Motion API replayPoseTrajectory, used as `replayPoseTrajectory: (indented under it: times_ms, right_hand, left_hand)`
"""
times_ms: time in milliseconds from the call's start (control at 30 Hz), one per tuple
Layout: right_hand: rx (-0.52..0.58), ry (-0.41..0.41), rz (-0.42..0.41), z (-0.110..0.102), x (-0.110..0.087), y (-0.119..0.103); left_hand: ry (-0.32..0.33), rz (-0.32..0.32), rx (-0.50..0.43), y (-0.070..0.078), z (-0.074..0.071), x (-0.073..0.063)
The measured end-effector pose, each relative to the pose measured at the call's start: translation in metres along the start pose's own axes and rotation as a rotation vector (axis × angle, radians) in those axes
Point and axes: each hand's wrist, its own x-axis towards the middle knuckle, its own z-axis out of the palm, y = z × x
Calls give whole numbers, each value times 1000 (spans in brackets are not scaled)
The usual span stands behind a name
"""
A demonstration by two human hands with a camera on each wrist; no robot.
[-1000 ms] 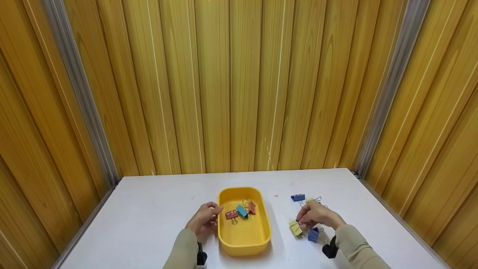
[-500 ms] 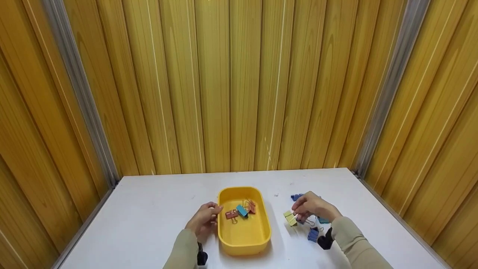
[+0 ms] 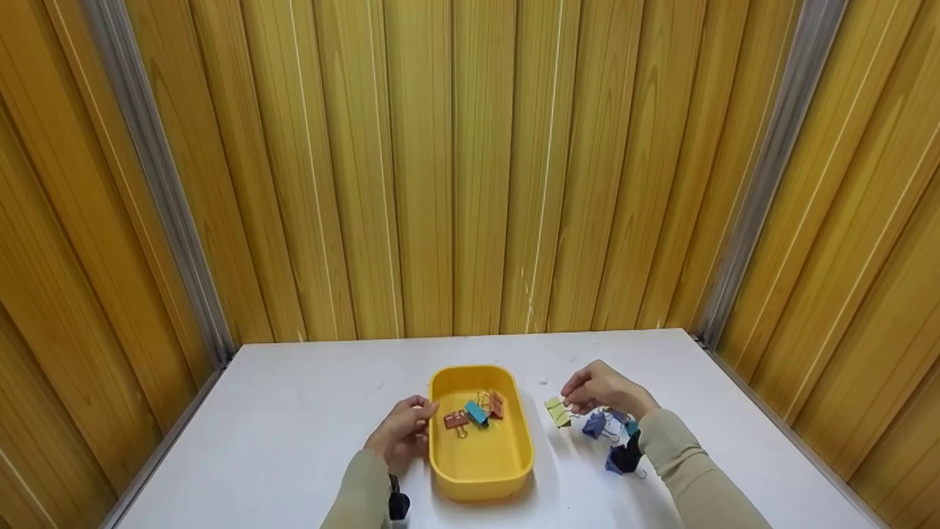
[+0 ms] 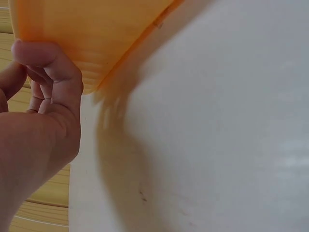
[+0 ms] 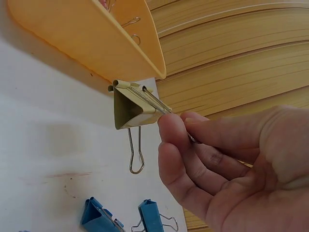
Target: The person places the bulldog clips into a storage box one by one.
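My right hand (image 3: 608, 389) pinches a yellow binder clip (image 5: 135, 104) by one wire handle, between thumb and fingertips. In the head view, that yellow clip (image 3: 558, 413) hangs just right of a yellow plastic bin (image 3: 481, 470); its other handle points down in the right wrist view. At the bin's left rim, my left hand (image 3: 402, 426) grips the edge, its fingers (image 4: 58, 63) curled at the wall. Inside the bin lie a red binder clip (image 3: 455, 419), a teal one (image 3: 476, 413) and an orange-red one (image 3: 496, 405).
Several blue and teal binder clips lie on the white table (image 3: 308, 411) below my right hand, such as a blue clip (image 3: 593, 425) and a teal clip (image 3: 631, 425). My right wrist's black camera partly covers another blue clip (image 3: 613, 461). Wood-patterned walls (image 3: 470, 184) enclose the table.
My right hand has lifted the yellow binder clip from the group on the table and carried it left and away from me, toward the bin. My left hand and the bin stay put.
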Motion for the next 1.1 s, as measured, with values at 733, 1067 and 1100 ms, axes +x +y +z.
replayPoseTrajectory:
  times_ms: [733, 1067, 1100]
  right_hand:
    - [30, -35, -42, 35, 33, -41]
    - [64, -32, -83, 48, 38, -49]
    - [70, -33, -90, 49, 39, -49]
  left_hand:
    - [16, -29, 27, 2, 1, -1]
    - [-5, -23, 14, 1, 9, 0]
    - [-5, -26, 10, 1, 10, 0]
